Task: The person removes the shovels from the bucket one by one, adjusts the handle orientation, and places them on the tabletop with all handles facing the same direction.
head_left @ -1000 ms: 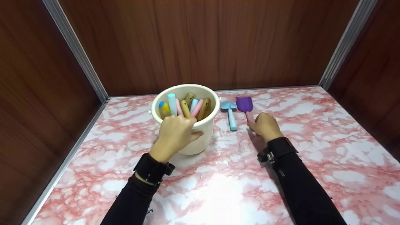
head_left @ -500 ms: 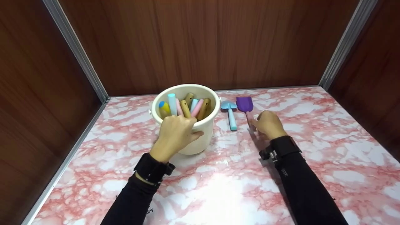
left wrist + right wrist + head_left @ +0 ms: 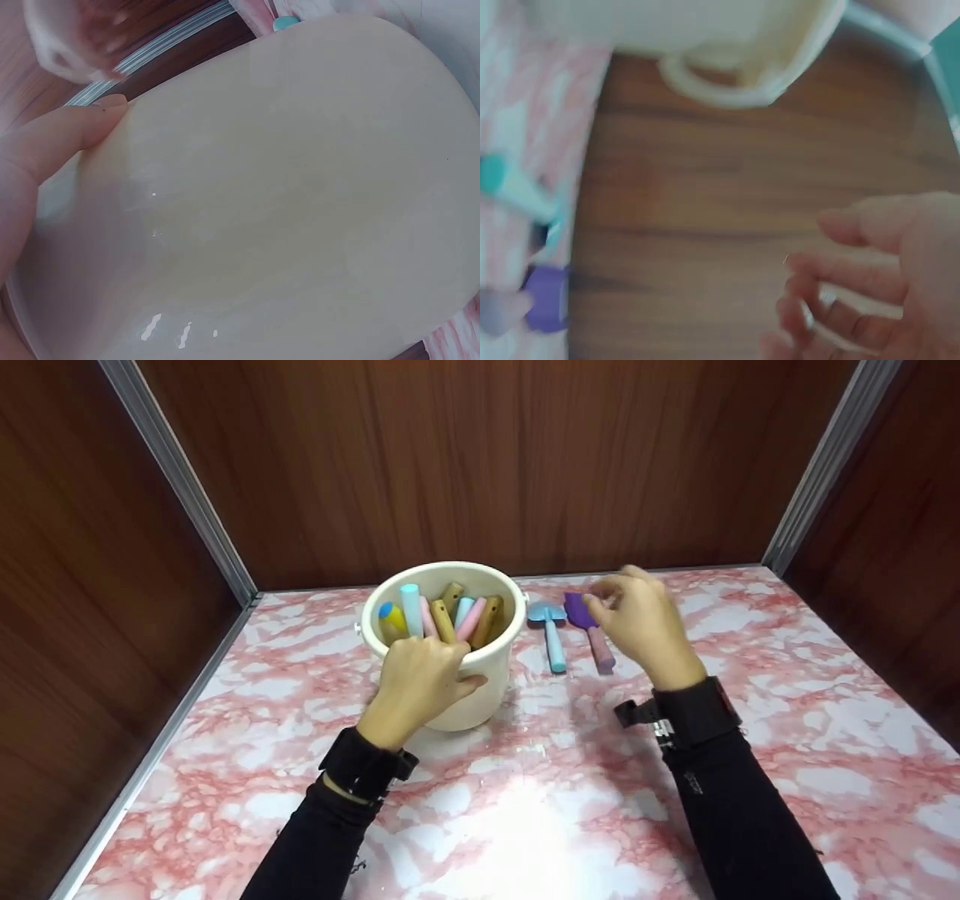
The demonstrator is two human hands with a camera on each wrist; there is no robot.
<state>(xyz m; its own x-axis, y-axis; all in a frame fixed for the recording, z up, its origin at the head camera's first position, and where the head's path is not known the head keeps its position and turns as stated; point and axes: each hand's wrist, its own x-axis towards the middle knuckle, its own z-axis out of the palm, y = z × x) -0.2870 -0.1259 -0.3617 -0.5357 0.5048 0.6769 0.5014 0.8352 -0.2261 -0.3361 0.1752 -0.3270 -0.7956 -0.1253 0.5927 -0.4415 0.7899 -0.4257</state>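
Observation:
My left hand (image 3: 421, 681) grips the near rim of a cream bucket (image 3: 480, 690), thumb on the outer wall and fingers over the edge. The left wrist view is mostly filled by the bucket's wall (image 3: 285, 180). Over the table, my right hand (image 3: 643, 619) is raised with loosely bent fingers and nothing in them, as the right wrist view confirms. Beneath and left of it lies a toy shovel (image 3: 600, 646) with a purple blade and pink handle. Beside that, nearer the bucket, is a light-blue toy shovel (image 3: 553, 645).
Several handles, among them a light-blue handle (image 3: 411, 611), a pink handle (image 3: 472, 619) and olive-brown handles, stick up inside the bucket. A yellow piece with a blue end (image 3: 391, 616) leans there too. Wood-grain panels (image 3: 465, 465) enclose the marbled table (image 3: 285, 810) at back and sides.
My right hand has let go of the purple shovel's pink handle and risen up and away from it. The left hand keeps its hold on the bucket rim.

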